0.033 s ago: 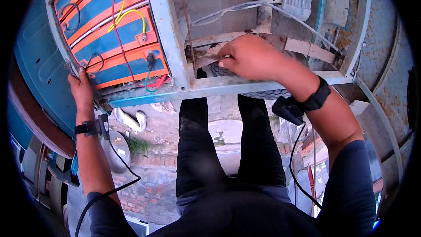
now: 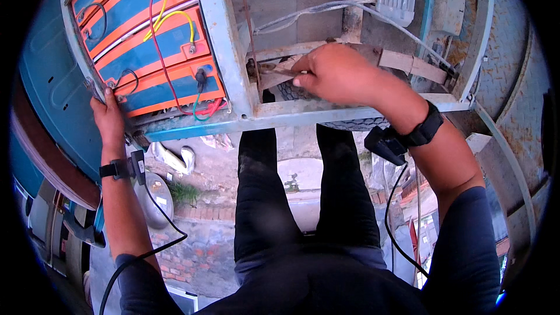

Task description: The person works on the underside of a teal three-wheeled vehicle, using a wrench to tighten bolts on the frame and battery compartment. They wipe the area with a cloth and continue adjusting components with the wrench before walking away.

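**Right hand (image 2: 341,76) holding a thin tool (image 2: 284,72) inside the frame (image 2: 326,107)**

The right hand's fingers are pinching the tool, thumb pressing toward the bent forefinger with hardly a gap; the other fingertips are hiding from view. The left hand (image 2: 109,118) is resting at the battery bay's outer corner, its fingers curling out of sight, so I cannot tell what they are grasping; a grey metal piece (image 2: 91,87) is showing just above its thumb. Orange-and-blue batteries (image 2: 143,65) are sitting beside it. The tool is pointing left, toward a rusty fitting (image 2: 252,69) near an upright rod (image 2: 245,11); contact is hard to tell. Lower down, a tyre (image 2: 356,124) is showing.

The step in hand is seemingly tool work at that fitting; the next move is probably calling for careful alignment, clear of the rod.
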`<action>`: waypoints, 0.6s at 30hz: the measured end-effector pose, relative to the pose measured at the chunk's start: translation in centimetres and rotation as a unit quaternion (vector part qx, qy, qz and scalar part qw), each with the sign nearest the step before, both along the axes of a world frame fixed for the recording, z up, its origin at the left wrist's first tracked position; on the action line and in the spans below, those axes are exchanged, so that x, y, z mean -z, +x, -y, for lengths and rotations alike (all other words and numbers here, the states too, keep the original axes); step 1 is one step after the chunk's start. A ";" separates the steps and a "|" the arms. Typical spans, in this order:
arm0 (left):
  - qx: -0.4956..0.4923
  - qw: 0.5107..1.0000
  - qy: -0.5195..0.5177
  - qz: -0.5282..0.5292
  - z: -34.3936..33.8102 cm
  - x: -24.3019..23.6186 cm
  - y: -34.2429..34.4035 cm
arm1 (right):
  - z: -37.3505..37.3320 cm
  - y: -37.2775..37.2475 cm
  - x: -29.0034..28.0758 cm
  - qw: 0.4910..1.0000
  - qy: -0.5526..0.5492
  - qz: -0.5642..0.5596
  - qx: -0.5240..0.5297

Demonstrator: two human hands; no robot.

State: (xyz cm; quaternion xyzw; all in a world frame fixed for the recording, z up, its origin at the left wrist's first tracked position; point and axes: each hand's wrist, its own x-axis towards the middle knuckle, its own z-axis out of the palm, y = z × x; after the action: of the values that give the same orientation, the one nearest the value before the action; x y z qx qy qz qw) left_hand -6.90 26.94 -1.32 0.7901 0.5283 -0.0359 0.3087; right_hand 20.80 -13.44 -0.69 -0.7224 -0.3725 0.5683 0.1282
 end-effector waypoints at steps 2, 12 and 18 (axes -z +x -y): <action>0.002 1.000 0.002 0.007 -0.2 0.0 -0.6 | 0.2 -0.1 1.1 1.000 0.020 0.014 -0.001; 0.014 0.999 0.029 -0.027 0.4 -0.3 0.4 | 0.3 0.2 6.7 0.998 0.057 -0.002 0.031; 0.016 0.999 0.034 -0.019 0.3 -0.2 0.1 | -0.8 0.1 7.6 0.998 0.028 -0.046 0.036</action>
State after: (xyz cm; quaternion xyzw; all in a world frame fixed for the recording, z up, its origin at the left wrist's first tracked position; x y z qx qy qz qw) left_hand -6.83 26.63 -1.17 0.8076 0.5224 -0.0380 0.2709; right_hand 20.86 -12.69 -8.31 -0.7043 -0.3560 0.5854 0.1857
